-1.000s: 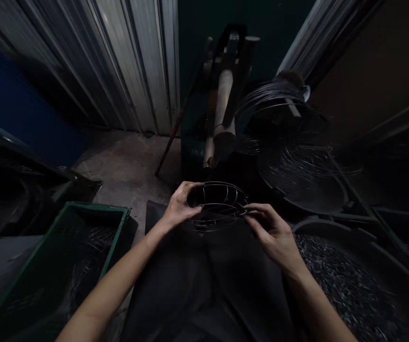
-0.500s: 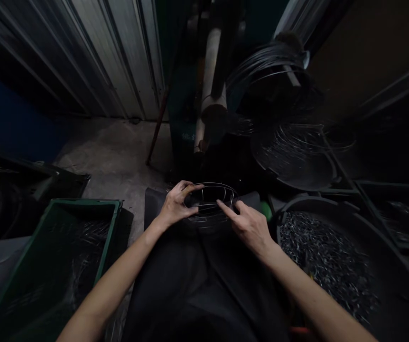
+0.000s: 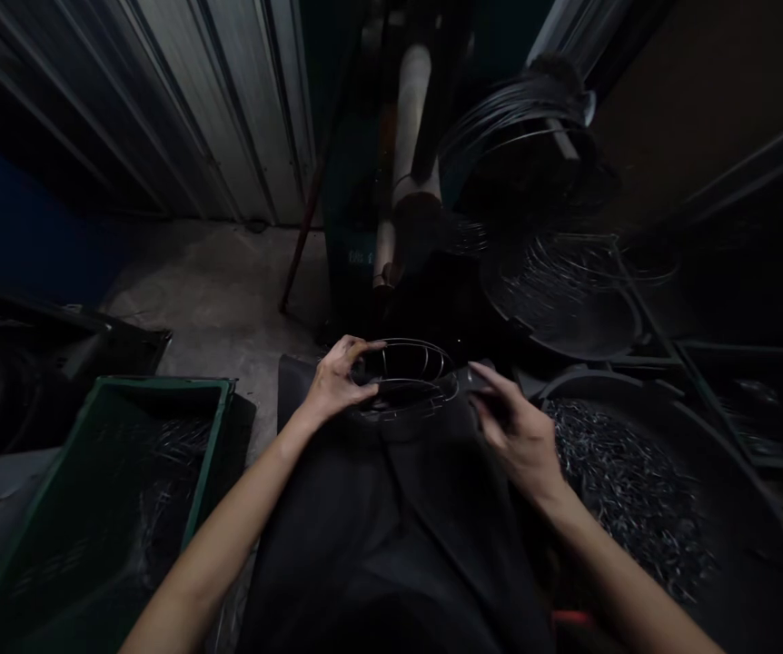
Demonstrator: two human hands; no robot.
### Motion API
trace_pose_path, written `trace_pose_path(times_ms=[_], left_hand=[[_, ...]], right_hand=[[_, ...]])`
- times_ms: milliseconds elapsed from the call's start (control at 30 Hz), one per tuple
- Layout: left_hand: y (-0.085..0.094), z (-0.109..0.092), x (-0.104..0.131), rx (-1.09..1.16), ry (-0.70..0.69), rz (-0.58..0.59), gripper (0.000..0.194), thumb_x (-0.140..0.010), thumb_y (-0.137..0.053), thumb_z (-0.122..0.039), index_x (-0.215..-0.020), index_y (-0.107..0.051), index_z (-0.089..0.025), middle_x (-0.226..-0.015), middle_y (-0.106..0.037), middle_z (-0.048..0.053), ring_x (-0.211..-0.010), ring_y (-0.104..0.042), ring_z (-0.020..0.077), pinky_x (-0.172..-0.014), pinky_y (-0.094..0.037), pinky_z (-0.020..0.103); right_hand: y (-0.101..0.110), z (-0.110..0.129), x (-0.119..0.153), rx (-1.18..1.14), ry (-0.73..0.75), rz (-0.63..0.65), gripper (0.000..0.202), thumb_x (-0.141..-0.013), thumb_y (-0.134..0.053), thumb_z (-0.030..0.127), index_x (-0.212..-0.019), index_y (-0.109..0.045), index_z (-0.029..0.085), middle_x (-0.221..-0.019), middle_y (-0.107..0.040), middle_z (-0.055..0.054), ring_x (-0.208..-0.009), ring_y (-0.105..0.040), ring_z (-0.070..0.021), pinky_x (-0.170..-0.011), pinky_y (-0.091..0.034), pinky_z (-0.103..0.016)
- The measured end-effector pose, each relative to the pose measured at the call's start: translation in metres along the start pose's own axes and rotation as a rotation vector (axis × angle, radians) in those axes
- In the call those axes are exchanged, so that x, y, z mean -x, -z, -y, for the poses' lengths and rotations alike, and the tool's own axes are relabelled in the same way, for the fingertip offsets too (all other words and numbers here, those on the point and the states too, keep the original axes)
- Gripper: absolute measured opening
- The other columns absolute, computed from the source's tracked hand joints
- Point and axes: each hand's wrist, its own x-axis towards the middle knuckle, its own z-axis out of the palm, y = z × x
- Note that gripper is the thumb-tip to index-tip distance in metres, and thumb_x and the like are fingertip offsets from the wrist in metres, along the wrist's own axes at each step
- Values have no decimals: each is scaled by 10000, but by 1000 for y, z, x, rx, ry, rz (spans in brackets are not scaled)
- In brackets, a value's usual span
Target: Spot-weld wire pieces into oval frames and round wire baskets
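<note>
A round wire frame of thin metal rings joined by short curved wires rests on the dark apron over my lap. Thumb and fingers of my left hand grip its left side. My right hand is just right of the frame, apart from it, with thumb and fingers bent toward each other. Blur and dim light hide whether a small piece is between those fingertips.
A green crate with wire pieces stands at the left. On the right, a round tub holds many small metal pieces. Wire coils hang behind it. A machine with a pale cylindrical arm stands ahead.
My right hand has moved off the wire frame, to the right. My left hand keeps its grip on the left side, nearly in the same place.
</note>
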Motion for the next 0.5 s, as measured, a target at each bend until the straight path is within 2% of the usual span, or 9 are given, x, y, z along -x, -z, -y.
trace_pose_path(times_ms=[67,167,267,367,400,500], left_hand=[[1,4,-2,5,6,-9,489,-666,-684,-182,-1148,-602,-201,-982,-570,31,-794,-586,131,-731,-531,274],[4,6,-3,7,-9,-4,468,-677,-688,-210,-1138,-608,-192,-974,-581,32,-796,-598,136,-716,-540,276],[4,3,3,39,-50,12,467,-689,-712,-275,-1139,-605,-209,-991,-598,31,-809,-616,155,-716,-555,310],[1,7,13,27,-46,-94,517,-666,-751,-344,-1151,-596,-252,-1013,-605,24,-884,-622,217,-776,-555,397],[-1,11,16,31,-14,-105,532,-686,-736,-355,-1187,-575,-273,-1067,-595,24,-964,-608,247,-852,-532,443],[-9,26,23,54,-31,-141,594,-641,-775,-377,-1195,-565,-336,-1098,-598,2,-979,-604,254,-880,-521,497]], right_hand=[[9,-16,20,-27,-153,-92,349,-888,-515,329,-1225,-561,251,-958,-688,-20,-779,-656,-157,-732,-516,-266],[26,-57,56,57,-302,-71,326,-877,-495,373,-1148,-610,232,-1037,-699,-42,-882,-670,-196,-809,-515,-310],[46,-104,93,241,-556,146,388,-893,-418,382,-1210,-581,229,-1138,-670,-62,-1038,-628,-223,-920,-467,-350],[66,-144,133,424,-900,338,452,-912,-375,381,-1295,-503,179,-1185,-634,-129,-1101,-590,-252,-951,-429,-378],[70,-154,146,463,-993,364,488,-903,-403,404,-1308,-479,143,-1164,-633,-162,-1088,-594,-269,-938,-431,-385],[68,-170,178,494,-1192,473,673,-819,-560,489,-1339,-405,92,-1078,-641,-196,-1013,-625,-292,-888,-447,-383]])
